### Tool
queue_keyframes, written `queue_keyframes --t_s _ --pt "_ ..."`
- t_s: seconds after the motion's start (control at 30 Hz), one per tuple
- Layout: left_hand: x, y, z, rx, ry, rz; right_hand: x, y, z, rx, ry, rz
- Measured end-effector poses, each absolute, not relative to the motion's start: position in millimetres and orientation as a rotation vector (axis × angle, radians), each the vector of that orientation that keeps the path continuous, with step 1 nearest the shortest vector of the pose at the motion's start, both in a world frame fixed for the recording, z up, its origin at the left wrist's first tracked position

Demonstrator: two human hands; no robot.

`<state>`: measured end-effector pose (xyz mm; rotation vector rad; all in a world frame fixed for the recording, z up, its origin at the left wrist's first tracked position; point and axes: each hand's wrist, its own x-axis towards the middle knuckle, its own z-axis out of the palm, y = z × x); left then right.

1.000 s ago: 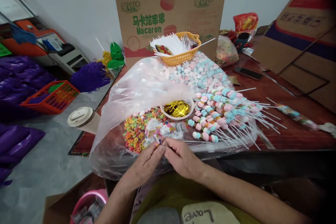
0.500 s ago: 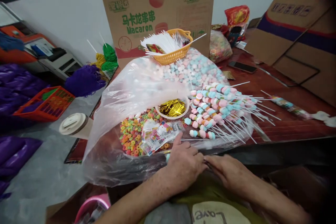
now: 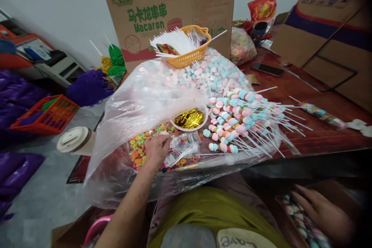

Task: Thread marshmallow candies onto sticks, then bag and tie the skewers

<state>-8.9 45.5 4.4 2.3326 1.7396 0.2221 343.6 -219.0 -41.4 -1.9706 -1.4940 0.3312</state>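
Observation:
My left hand (image 3: 157, 149) is closed at the left edge of the printed clear plastic bags (image 3: 184, 147), its fingertips pinched on them. Under and around it lie colourful ring candies (image 3: 137, 145). My right hand (image 3: 322, 209), slightly blurred, is at the lower right with fingers outstretched and apart. It hovers over or rests on wrapped marshmallow skewers (image 3: 299, 219) in a box; which of the two I cannot tell. A white bowl of gold twist ties (image 3: 189, 119) stands behind the bags. Marshmallow skewers (image 3: 241, 118) are piled to its right, with one skewer (image 3: 223, 147) in front.
A yellow basket (image 3: 186, 60) of white sticks sits on a large bag of loose marshmallows (image 3: 207, 73). Cardboard boxes (image 3: 180, 0) rise behind. A phone (image 3: 267, 69) and a wrapped skewer (image 3: 322, 115) lie at right. A lidded paper cup (image 3: 76, 140) stands at the left edge.
My hands, together at the table's front edge before, have parted. The left has gone left and forward onto the plastic bags; the right has moved down right to the box of skewers.

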Motion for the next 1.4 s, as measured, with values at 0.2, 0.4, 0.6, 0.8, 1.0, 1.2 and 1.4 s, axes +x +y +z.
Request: queue_keyframes --t_s 0.2,0.4,0.6,0.8,1.0,1.2,1.4 --pt "-23 20 36 2.530 1.506 0.426 224 -55 20 -1.315 -1.993 0.075" --pt "-19 -21 53 2.146 1.191 0.436 150 -30 42 -1.017 -2.067 0.407" --pt "2 -32 18 1.738 1.195 0.496 177 -56 10 -1.365 -1.624 0.992" --pt "20 -27 16 1.644 0.982 0.355 194 -70 7 -1.397 -1.646 0.999" --pt "29 -33 7 1.823 1.093 0.393 194 -72 -6 -1.515 -1.622 0.793" --pt "17 -30 4 1.960 1.010 0.570 256 -72 -21 -1.795 -1.611 0.430" --pt "-4 -19 8 2.408 0.803 0.699 303 -76 -35 -2.098 -2.264 -0.032"
